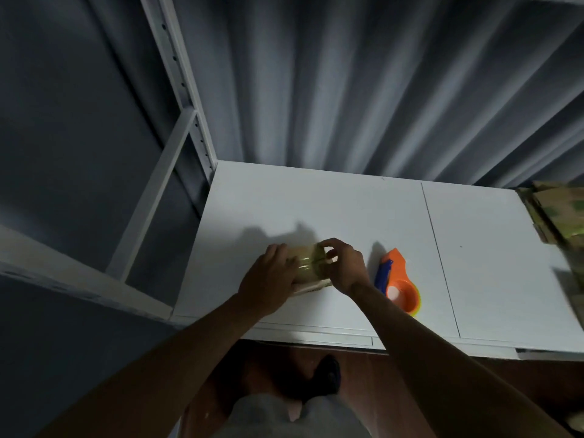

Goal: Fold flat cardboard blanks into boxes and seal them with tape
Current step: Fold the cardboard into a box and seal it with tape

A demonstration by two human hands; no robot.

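Head view, looking down at white table (316, 210). Small cardboard box (311, 263) sitting near table's front-left part, already folded up and wrapped in shiny tape, seemingly at sealing stage. Left hand (271, 279) lying over box's left side, fingers fairly straight, pressing it down rather than curling round. Right hand (346, 267) working at box's right end, thumb and fingertips pinching at top edge, probably smoothing or tearing tape; exact contact hard to tell, dim and blurred. Orange tape dispenser (399, 287) lying flat just right of right hand, not being held, blue part facing box. Stack of flat cardboard blanks (556, 213) sitting at table's far right edge, partly cut off by frame.

Progress judged: this box close to finished, only pressing down or trimming tape remaining; blanks at right suggesting more boxes left to fold and seal.

Room: broad bare surface behind box and between dispenser and blanks, plenty for sliding box away. Box sitting fairly near front edge, well inside left edge. White shelf frame (177, 74) rising just off table's back-left corner, curtain (363, 90) hanging right behind back edge. Dispenser near front edge, possibly getting knocked by right forearm.
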